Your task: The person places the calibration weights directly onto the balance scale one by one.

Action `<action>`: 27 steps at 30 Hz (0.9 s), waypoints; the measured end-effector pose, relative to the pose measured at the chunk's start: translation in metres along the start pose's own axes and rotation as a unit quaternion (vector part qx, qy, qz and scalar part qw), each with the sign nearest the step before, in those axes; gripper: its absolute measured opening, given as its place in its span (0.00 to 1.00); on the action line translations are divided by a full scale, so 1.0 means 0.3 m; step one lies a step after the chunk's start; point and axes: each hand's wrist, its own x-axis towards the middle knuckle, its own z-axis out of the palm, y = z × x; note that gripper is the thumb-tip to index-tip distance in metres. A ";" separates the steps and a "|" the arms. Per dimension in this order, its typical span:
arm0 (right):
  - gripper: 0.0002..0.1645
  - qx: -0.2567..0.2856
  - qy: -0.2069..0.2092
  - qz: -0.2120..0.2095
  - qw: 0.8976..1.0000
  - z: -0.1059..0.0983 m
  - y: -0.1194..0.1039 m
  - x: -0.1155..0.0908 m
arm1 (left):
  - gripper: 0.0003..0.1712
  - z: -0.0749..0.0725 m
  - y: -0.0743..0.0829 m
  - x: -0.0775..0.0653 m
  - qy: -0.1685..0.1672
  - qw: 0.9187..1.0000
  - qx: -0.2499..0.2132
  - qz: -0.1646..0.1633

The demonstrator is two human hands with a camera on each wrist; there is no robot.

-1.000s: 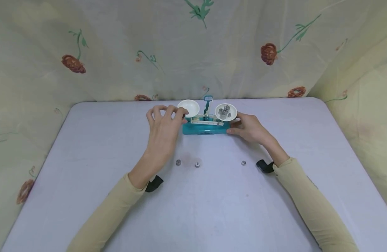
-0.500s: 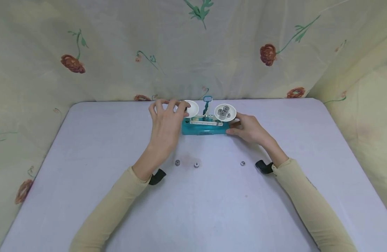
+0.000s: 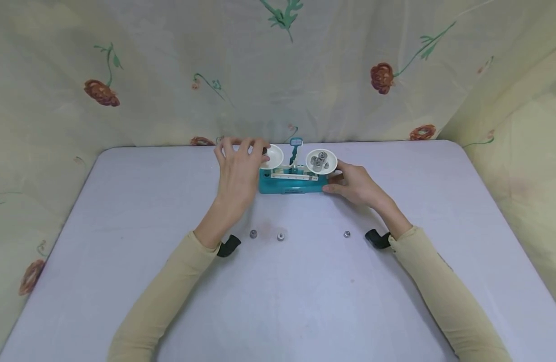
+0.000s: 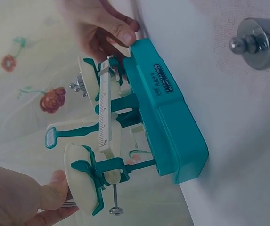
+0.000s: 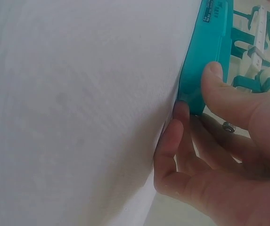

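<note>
A teal balance scale (image 3: 291, 186) stands near the table's far edge. My left hand (image 3: 239, 176) is at its left pan (image 3: 275, 157), fingers bent over the rim. Between thumb and fingers it pinches a small silvery metal piece (image 4: 69, 203), largely hidden behind the white pan in the left wrist view; I cannot tell its kind. My right hand (image 3: 357, 185) grips the right end of the teal base (image 5: 193, 89), thumb on top and fingers around the end. Several metal weights (image 3: 318, 163) sit in the right pan (image 3: 332, 160).
Three knobbed metal weights lie on the table: a left one (image 3: 253, 234), a middle one (image 3: 280, 237) and a right one (image 3: 347, 234). A flowered curtain (image 3: 260, 75) hangs behind the white tabletop (image 3: 300, 291). Black wrist mounts (image 3: 377, 239) jut from both sleeves.
My left hand has moved forward and a little right against the scale, its fingers now farther over the left pan. The right hand keeps its grip on the base.
</note>
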 end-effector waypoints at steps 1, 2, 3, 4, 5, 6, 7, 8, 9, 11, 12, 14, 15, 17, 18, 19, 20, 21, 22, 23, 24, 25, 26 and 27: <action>0.46 0.001 0.000 0.000 1.000 0.000 0.000 0.000 | 0.19 0.002 -0.002 0.002 -0.002 1.000 -0.001 -0.001; 0.46 0.001 0.000 0.000 1.000 -0.001 0.000 0.001 | 0.19 0.004 -0.003 0.004 -0.003 1.000 -0.002 -0.001; 0.46 0.001 0.001 0.000 1.000 -0.001 0.000 0.001 | 0.19 0.005 -0.004 0.006 -0.004 1.000 -0.005 0.000; 0.45 0.001 0.001 0.000 1.000 -0.001 0.001 0.001 | 0.19 0.007 -0.005 0.007 -0.004 1.000 -0.007 0.001; 0.45 -0.001 0.001 0.000 1.000 -0.001 0.001 0.002 | 0.19 0.008 -0.007 0.009 -0.003 1.000 -0.010 0.002; 0.45 -0.001 0.002 0.000 1.000 -0.001 0.002 0.002 | 0.19 0.010 -0.008 0.011 -0.002 1.000 -0.013 0.004; 0.45 -0.002 0.002 0.000 1.000 -0.001 0.003 0.003 | 0.19 0.011 -0.010 0.012 -0.001 1.000 -0.015 0.005; 0.45 -0.003 0.002 0.001 1.000 -0.001 0.004 0.004 | 0.18 0.012 -0.012 0.014 0.000 1.000 -0.017 0.007; 0.45 -0.003 0.002 0.000 1.000 -0.001 0.004 0.005 | 0.18 0.012 -0.014 0.016 0.002 1.000 -0.018 0.009; 0.45 -0.002 0.001 0.000 1.000 0.000 0.002 0.006 | 0.18 0.013 -0.019 0.018 0.006 1.000 -0.021 0.011; 0.45 -0.002 0.001 0.000 1.000 0.001 0.001 0.006 | 0.17 0.013 -0.021 0.019 0.006 1.000 -0.023 0.013; 0.45 -0.001 0.000 0.000 1.000 0.003 0.003 0.005 | 0.17 0.015 -0.022 0.020 0.007 1.000 -0.026 0.015; 0.45 0.000 0.000 0.000 1.000 0.004 0.003 0.005 | 0.17 0.016 -0.023 0.021 0.006 0.999 -0.029 0.016; 0.44 -0.001 -0.002 0.000 1.000 0.005 0.005 0.006 | 0.17 0.017 -0.022 0.023 0.004 0.999 -0.032 0.016; 0.44 -0.002 -0.002 0.000 1.000 0.005 0.006 0.006 | 0.17 0.018 -0.022 0.023 0.003 0.999 -0.032 0.016; 0.44 -0.002 -0.001 0.000 1.000 0.005 0.007 0.006 | 0.17 0.019 -0.021 0.024 0.002 0.999 -0.033 0.016; 0.44 -0.003 -0.001 -0.001 1.000 0.005 0.007 0.006 | 0.17 0.020 -0.021 0.025 0.001 0.999 -0.034 0.016; 0.44 -0.003 -0.001 -0.001 1.000 0.004 0.007 0.006 | 0.18 0.021 -0.020 0.026 0.000 0.999 -0.034 0.016; 0.44 -0.003 0.000 -0.002 1.000 0.003 0.008 0.006 | 0.18 0.023 -0.020 0.027 -0.001 0.999 -0.035 0.016; 0.44 -0.004 0.000 -0.002 1.000 0.002 0.008 0.007 | 0.18 0.023 -0.020 0.027 0.000 0.999 -0.035 0.016; 0.44 -0.004 0.000 -0.002 1.000 0.001 0.008 0.007 | 0.18 0.025 -0.020 0.028 0.001 0.999 -0.036 0.015; 0.44 -0.004 0.000 -0.003 1.000 -0.001 0.009 0.007 | 0.18 0.026 -0.021 0.029 0.001 0.999 -0.036 0.015; 0.44 -0.004 0.000 -0.002 1.000 -0.002 0.010 0.008 | 0.18 0.028 -0.021 0.029 0.002 0.999 -0.036 0.014; 0.44 -0.004 0.000 -0.001 1.000 -0.003 0.010 0.008 | 0.18 0.029 -0.020 0.030 0.001 0.999 -0.035 0.013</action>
